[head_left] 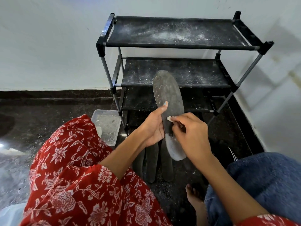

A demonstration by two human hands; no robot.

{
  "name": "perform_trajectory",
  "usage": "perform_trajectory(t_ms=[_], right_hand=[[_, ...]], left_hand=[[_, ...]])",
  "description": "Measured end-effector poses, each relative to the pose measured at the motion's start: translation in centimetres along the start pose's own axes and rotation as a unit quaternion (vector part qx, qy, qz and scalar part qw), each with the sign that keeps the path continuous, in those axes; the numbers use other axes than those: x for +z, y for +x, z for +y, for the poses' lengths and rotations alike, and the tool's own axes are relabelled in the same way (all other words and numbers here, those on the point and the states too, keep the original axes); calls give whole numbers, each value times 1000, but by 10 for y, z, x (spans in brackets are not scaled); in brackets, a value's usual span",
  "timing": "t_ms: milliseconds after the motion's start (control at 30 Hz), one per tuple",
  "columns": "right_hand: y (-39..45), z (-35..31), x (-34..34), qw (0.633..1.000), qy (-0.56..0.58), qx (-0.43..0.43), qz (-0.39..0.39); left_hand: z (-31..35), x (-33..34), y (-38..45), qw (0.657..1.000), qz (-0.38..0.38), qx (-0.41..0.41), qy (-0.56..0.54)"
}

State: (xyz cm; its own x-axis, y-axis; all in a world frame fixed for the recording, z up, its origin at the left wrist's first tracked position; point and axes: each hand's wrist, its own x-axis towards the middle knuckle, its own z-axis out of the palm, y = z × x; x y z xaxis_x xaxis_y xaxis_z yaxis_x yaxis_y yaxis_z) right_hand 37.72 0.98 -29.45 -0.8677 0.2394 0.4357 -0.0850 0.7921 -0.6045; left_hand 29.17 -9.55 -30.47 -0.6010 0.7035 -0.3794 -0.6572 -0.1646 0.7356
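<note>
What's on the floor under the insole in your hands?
At least three dark insoles lie side by side. Their far ends are hidden by the left hand and held insole.

Red floral tunic (pixel 73 185), white-pink blooms all over, sleeves stopping near the elbow; blue jeans (pixel 268 176); pale blue polish on the left hand (pixel 153 126) thumbnail.

The dark speckled floor (pixel 48 115) carries a powder-dusted black rack (pixel 175 32), a clear tray (pixel 106 126) beside it, and dark insoles (pixel 152 162) side by side.
</note>
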Motion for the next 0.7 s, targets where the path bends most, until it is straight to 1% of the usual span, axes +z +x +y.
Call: perform_trajectory(t_ms=[67,133,233,333,467,500,567,633,700], right_hand=[[2,1,0,1000,2,1,16],[4,2,0,1000,4,-7,11],[4,2,0,999,11,-29,-43],[-1,1,-2,993,1,-45,-107],[-5,2,-8,987,20,-30,-156],[-4,1,-10,988,28,-24,-153],[-2,-1,-12,993,38,-24,-109],[1,-3,-9,997,15,-35,-73],[1,-4,-5,995,-14,-31,-92]], left_hand=[[-5,0,1,1000,2,6,11],[-9,0,3,1000,9,16,12],[-7,0,4,999,22,36,12],[-7,0,6,999,32,37,12],[-6,1,6,998,43,35,6],[-4,1,6,998,44,33,5],[-2,2,6,998,44,31,11],[-3,3,6,999,38,33,18],[-5,4,7,998,38,36,24]])
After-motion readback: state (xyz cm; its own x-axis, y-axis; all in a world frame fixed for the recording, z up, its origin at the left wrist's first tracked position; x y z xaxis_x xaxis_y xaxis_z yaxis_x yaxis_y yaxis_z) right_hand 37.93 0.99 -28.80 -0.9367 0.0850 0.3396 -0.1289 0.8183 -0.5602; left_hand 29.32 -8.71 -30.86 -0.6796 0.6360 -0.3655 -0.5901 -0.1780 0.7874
